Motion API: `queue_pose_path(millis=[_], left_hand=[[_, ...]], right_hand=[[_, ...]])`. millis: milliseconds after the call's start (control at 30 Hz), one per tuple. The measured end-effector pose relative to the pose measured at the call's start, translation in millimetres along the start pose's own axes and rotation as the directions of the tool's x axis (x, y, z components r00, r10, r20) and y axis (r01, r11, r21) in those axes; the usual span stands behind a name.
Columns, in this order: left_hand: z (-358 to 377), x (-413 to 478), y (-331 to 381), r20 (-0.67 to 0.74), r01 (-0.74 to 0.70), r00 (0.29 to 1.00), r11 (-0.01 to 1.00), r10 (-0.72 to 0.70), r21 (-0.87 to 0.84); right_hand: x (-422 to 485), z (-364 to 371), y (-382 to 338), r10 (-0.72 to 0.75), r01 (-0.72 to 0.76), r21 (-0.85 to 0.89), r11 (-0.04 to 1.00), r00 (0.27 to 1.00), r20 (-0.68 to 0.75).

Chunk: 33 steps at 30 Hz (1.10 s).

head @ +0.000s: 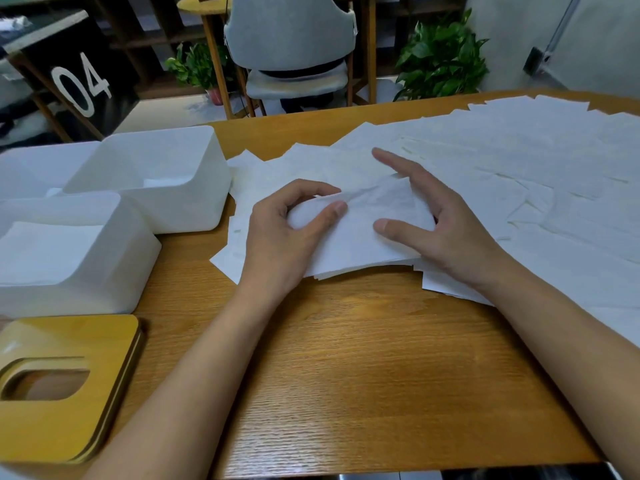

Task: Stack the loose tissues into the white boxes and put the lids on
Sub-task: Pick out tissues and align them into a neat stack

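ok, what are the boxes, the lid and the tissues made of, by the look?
Boxes: probably plastic, white, smooth and matte, with rounded moulded corners and walls that look faintly translucent.
Lid: looks like wood or bamboo, yellow-brown with a light sheen. The layered edge suggests ply, or several lids stacked.
Tissues: thin white paper, matte, limp and creased.
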<state>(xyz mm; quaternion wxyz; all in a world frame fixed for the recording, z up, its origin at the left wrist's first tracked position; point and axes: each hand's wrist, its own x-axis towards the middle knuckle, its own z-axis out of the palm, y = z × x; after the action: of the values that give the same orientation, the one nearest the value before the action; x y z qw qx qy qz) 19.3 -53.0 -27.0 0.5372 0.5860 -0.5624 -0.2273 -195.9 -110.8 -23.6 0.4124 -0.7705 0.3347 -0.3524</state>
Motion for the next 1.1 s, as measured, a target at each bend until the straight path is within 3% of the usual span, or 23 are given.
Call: queue_pose_path(millis=[600,767,833,933,1100], left_hand=[[8.8,-3.1,0.6,-0.012,0.094,0.995,0.991,-0.096,-0.099],[7.0,-1.9,-4.3,-0.067,0.063,0.996,0.997,-0.059,0.054],[3.7,-0.5,-1.7,-0.022,0.131,0.991,0.991,-0.130,0.023],[0.8,-0.1,3.2,0.154,0.254,0.962,0.948,-0.227,-0.190],[0.5,-2.9,5.9,0.105,0.155,0.984,0.985,-0.147,-0.077]], right_hand=[[-0.8,4.6,-3.4,-0.009,0.010,-0.032,0.999,1.000,0.005],[0.7,2.4,1.7,-0.064,0.065,0.011,0.998,0.997,-0.034],[2.2,-0.6,0.6,-0.068,0.075,0.122,0.990,0.996,-0.063],[3.3,-2.9,0.7,-0.036,0.052,0.249,0.967,0.997,-0.069],[2.0,-2.9,1.0,-0.016,0.009,0.185,0.983,0.999,0.038]])
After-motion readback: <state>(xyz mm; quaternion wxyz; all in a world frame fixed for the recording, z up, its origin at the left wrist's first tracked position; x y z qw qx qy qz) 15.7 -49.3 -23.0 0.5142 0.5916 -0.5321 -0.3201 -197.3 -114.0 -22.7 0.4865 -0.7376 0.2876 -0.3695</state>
